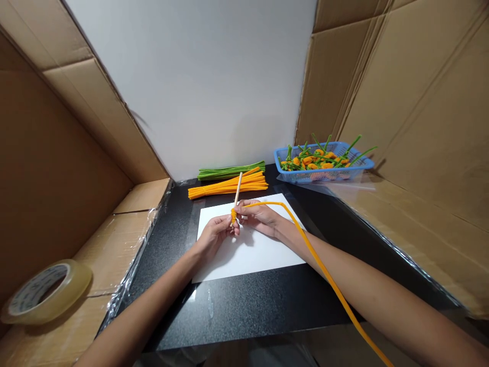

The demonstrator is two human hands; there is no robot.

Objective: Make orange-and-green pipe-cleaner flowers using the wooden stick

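Above a white sheet of paper [252, 255], both hands meet around a thin wooden stick [238, 188] that stands tilted upright. An orange pipe cleaner [319, 262] is coiled around the stick's lower part, and its long free end runs over my right forearm toward the bottom right. My left hand [216, 232] is closed, pinching the stick at the coil. With thumb and fingers, my right hand [260, 216] pinches the pipe cleaner where it leaves the coil. The stick's lower end is mostly hidden by fingers.
Behind the paper lie a bundle of orange pipe cleaners [225, 186] and a green bundle [229, 172]. A blue basket [324, 176] at the back right holds orange and green pieces. A tape roll [76, 283] rests on cardboard at the left. Cardboard walls [420, 102] flank the black tabletop [237, 311].
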